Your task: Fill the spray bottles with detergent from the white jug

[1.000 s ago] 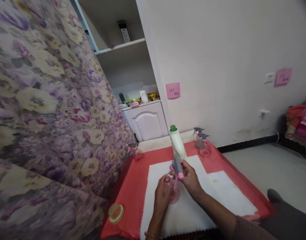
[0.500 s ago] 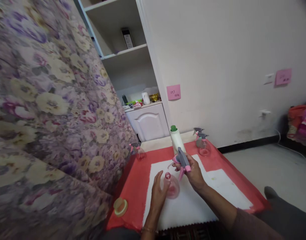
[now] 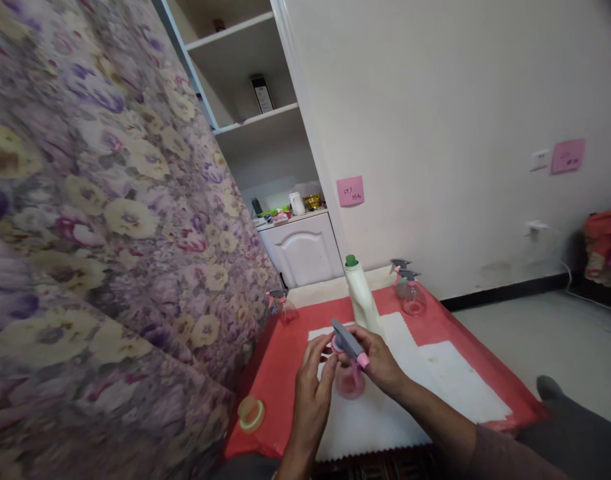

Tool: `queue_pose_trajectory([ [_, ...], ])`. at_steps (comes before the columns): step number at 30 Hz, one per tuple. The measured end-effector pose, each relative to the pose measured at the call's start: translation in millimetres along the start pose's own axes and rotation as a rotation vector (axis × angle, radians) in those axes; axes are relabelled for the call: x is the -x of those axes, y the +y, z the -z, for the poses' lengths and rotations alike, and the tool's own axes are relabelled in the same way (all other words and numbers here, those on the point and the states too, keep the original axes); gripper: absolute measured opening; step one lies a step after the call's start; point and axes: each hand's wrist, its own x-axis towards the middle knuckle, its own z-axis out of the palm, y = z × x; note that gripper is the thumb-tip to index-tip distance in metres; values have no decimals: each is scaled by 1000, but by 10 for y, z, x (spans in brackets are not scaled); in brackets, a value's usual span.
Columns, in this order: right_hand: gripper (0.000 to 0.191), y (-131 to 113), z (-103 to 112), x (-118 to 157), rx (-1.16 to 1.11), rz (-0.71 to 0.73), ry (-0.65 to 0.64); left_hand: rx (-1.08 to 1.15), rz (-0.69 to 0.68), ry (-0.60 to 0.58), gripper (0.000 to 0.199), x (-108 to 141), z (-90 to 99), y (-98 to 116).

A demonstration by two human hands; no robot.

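Note:
A grey and pink spray head (image 3: 348, 345) sits over the neck of a clear pink bottle (image 3: 350, 382), which stands on a white cloth (image 3: 375, 420). My right hand (image 3: 378, 360) is closed on the spray head from the right. From the left, my left hand (image 3: 312, 383) has its fingers curled at the pink collar of the spray head. The neck of the bottle is hidden behind the spray head and fingers, so whether the two are joined does not show. Just behind stands a tall pale bottle (image 3: 362, 300) with a green top.
Spray bottles stand at the back right (image 3: 414, 300) and the back left (image 3: 288, 310) of the red-covered table (image 3: 270, 380). A yellowish lid (image 3: 251, 414) lies near the front left. A floral curtain (image 3: 135, 267) hangs at the left.
The spray head has come down and left in my right hand onto the top of the pink bottle. My left hand has moved from the bottle's side up to the collar.

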Motion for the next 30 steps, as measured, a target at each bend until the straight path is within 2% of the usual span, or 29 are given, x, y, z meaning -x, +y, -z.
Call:
queue_pose_trajectory([
  [4, 36, 61, -71, 42, -6, -47, -43, 54, 109, 5, 41, 52, 67, -95],
  [10, 35, 221, -172, 102, -89, -111, -130, 227, 208, -144, 48, 135, 201, -180],
  [13, 39, 319, -234, 118, -177, -171, -123, 258, 238, -160, 46, 192, 256, -222],
  [19, 41, 519, -356, 128, -134, -201, -125, 329, 300, -16, 37, 322, 322, -354],
  [25, 39, 765, -354, 197, -22, -159, -12, 377, 328, 116, 33, 337, 410, -458],
  [30, 38, 895, -224, 419, 13, -264, -52, 185, 391, 305, 42, 271, 601, -760],
])
